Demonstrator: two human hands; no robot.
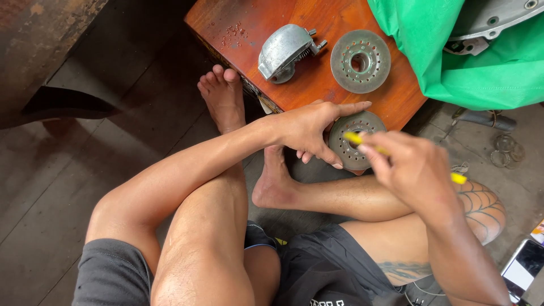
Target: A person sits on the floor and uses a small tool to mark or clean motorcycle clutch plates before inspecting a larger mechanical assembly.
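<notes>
The left hand [309, 129] grips a round, perforated metal disc [356, 140] at the near edge of the reddish wooden board [317, 85], thumb beneath and fingers spread along its rim. The right hand [416, 167], at four o'clock from the disc, is closed around a yellow tool [362, 141] (its tip sits at the disc's centre hole). A second disc [360, 60] lies at twelve o'clock, a domed metal housing [286, 52] at ten.

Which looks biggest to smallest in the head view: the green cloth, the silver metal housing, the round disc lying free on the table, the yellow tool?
1. green cloth, partly cut off by the frame
2. silver metal housing and free round disc: too alike to rank
3. yellow tool, mostly hidden by the right hand
</notes>
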